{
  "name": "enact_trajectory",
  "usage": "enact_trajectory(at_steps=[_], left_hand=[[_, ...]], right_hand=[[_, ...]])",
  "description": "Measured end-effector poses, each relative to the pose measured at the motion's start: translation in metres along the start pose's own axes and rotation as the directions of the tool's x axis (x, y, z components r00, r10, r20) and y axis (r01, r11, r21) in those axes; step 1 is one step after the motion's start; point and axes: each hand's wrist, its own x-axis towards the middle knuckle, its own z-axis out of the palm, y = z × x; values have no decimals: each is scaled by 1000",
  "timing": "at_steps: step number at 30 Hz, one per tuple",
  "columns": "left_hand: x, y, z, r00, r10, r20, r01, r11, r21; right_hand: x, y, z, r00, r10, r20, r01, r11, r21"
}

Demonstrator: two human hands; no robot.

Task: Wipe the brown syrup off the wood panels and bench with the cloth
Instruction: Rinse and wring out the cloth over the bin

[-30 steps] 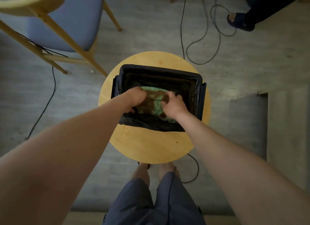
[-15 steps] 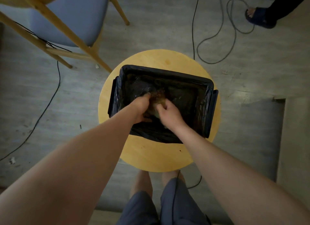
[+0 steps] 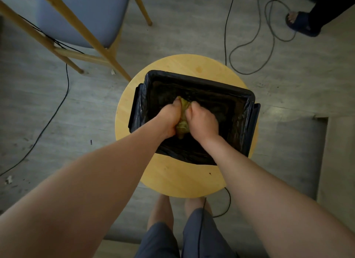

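Head view: a black-lined bin (image 3: 201, 83) sits on the round wooden surface (image 3: 172, 180), with bare wood near and far and open room inside on the right. Left hand (image 3: 169, 119) and right hand (image 3: 204, 122) have fingers clamped on the bunched, yellow-green, brown-stained cloth (image 3: 181, 126) over the bin.

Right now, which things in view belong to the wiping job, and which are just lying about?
Job: cloth, gripped by left hand and right hand; black-lined bin; round wooden top under the bin.
Lying about: blue-seated chair; floor cables; another person's sandalled foot.
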Motion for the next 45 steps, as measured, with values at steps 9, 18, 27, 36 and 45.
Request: enact_trajectory(at_steps=[9,18,27,36,45], left_hand=[[5,0,-11,993,-117,22,114,988,108],[9,-5,-13,990,-110,91,115,992,-49],[1,-1,-5,997,50,58,-45,995,-90],[6,-9,-2,989,-134,69,133,991,25],[4,-7,-8,990,-50,129,60,995,-77]], right_hand=[[-2,1,5,828,463,317,-547,791,274],[-27,-47,-10,999,-28,23,15,895,445],[1,-2,17,985,97,-140,-106,993,-56],[2,-10,13,821,466,330,-540,821,184],[-26,-42,-11,995,-101,5,95,951,293]])
